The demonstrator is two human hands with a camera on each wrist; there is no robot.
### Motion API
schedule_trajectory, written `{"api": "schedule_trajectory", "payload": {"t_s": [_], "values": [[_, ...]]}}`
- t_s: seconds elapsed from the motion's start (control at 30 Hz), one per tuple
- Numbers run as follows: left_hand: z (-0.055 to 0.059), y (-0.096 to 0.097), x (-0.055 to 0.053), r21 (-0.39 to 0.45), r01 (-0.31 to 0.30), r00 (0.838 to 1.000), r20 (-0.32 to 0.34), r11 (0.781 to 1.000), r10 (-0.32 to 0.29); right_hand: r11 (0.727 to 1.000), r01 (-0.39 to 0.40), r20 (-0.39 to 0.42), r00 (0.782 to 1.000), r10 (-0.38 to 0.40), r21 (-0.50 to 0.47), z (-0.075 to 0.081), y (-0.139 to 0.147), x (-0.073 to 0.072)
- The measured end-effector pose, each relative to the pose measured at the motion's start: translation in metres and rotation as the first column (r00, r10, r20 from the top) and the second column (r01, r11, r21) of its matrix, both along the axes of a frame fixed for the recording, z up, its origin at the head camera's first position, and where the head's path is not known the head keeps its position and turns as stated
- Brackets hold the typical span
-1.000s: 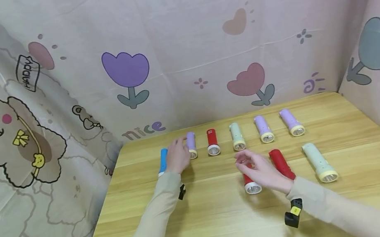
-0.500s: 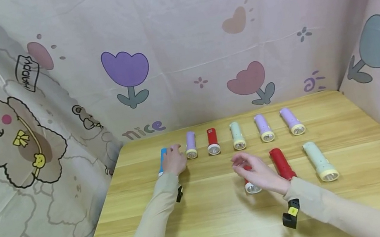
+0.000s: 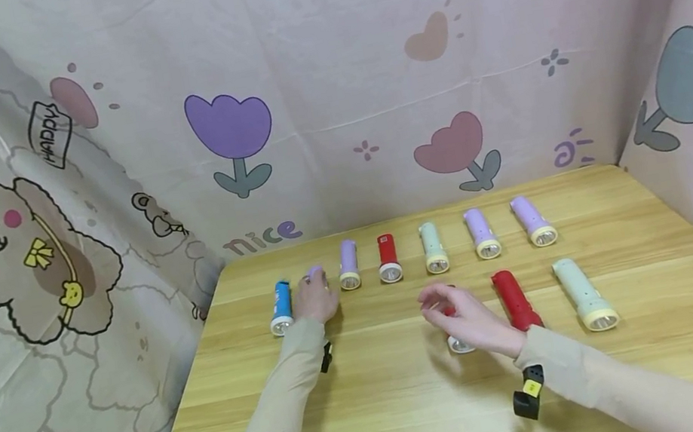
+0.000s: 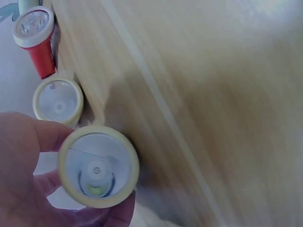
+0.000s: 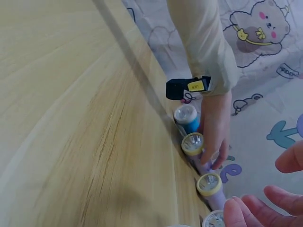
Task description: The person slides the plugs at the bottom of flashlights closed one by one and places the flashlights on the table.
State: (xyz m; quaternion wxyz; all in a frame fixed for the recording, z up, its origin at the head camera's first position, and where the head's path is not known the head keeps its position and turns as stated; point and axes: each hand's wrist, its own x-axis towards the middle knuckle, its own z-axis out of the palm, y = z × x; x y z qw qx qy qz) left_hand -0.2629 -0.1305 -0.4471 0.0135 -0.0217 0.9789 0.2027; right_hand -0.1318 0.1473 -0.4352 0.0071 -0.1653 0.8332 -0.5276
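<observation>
In the head view my left hand (image 3: 315, 299) grips a purple flashlight (image 3: 315, 271), most of it hidden behind the fingers. Its cream-rimmed lens (image 4: 98, 166) faces the left wrist camera, with thumb and fingers around the head. Just left of that hand lies a blue flashlight (image 3: 282, 308); to its right is another purple flashlight (image 3: 348, 265). My right hand (image 3: 469, 314) hovers with loosely bent fingers and nothing in them. It partly covers a red flashlight with a white rim (image 3: 461, 343). A second red flashlight (image 3: 513, 299) lies right beside its wrist.
Along the back of the wooden table (image 3: 392, 407) continue a red flashlight (image 3: 388, 259), a pale green flashlight (image 3: 433, 249) and two purple ones. A larger green flashlight (image 3: 585, 294) lies at the front right. A printed curtain (image 3: 327, 97) stands behind and beside the table.
The blue flashlight has shifted left and now shows fully beside my left hand. That hand has moved slightly left, away from the neighbouring purple flashlight. My right hand has drifted a little left.
</observation>
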Motion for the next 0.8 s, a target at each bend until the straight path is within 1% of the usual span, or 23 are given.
{"api": "schedule_trajectory", "payload": {"t_s": [0.13, 0.23, 0.33, 0.5, 0.63, 0.8], "values": [[-0.001, -0.001, 0.0, 0.031, -0.04, 0.999, 0.037, 0.999, 0.039, 1.0, -0.012, -0.007, 1.0, 0.012, -0.004, -0.004, 0.001, -0.001], [-0.004, -0.001, -0.002, 0.027, -0.058, 0.997, 0.045, 0.998, 0.057, 1.0, -0.018, -0.014, 1.0, 0.018, -0.007, -0.004, 0.001, -0.001], [-0.008, -0.002, -0.007, 0.023, -0.074, 0.996, 0.053, 0.997, 0.073, 1.0, -0.024, -0.018, 1.0, 0.024, -0.005, -0.002, 0.001, 0.0], [-0.012, -0.004, -0.011, 0.051, -0.092, 0.995, 0.055, 0.995, 0.089, 0.999, -0.038, -0.011, 0.999, 0.038, 0.001, 0.0, -0.001, 0.0], [-0.015, -0.007, -0.013, 0.072, -0.096, 0.994, 0.052, 0.993, 0.093, 0.999, -0.034, -0.009, 0.999, 0.034, 0.014, -0.001, -0.001, 0.0], [-0.017, -0.01, -0.014, 0.128, -0.114, 0.992, 0.066, 0.985, 0.106, 0.999, -0.029, -0.002, 1.0, 0.029, 0.025, -0.003, -0.001, -0.001]]}}
